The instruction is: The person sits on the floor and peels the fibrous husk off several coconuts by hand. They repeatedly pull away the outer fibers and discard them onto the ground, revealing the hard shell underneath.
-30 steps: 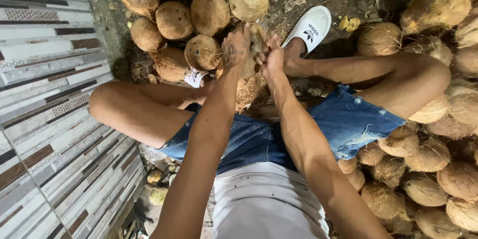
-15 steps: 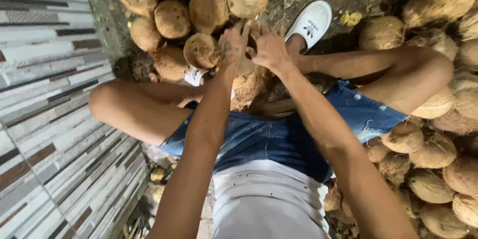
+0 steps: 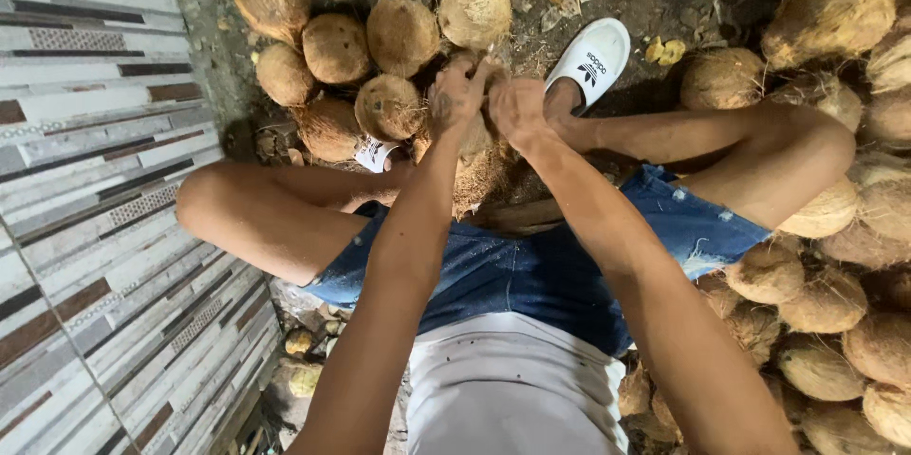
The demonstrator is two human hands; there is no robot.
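my left hand (image 3: pixel 458 94) and right hand (image 3: pixel 517 109) are both clamped on the coconut (image 3: pixel 479 166) between my knees, and its dry husk could tear loose suddenly, jerking my grip off.

Both bare forearms reach away from the body toward the far middle of the view, converging so the wrists end up just beside each other. The left hand (image 3: pixel 455 94) sits a little to the left, fingers curled forward and downward in a closed grip, its back turned up toward the camera. The right hand (image 3: pixel 520 109) is just beside it, near touching, knuckles raised and fingers bent inward; its fingertips are hidden, so how tightly it clamps cannot be told for sure. Both elbows are nearly straight. The knees are spread wide, the left leg bent out to the left, the right one to the right.
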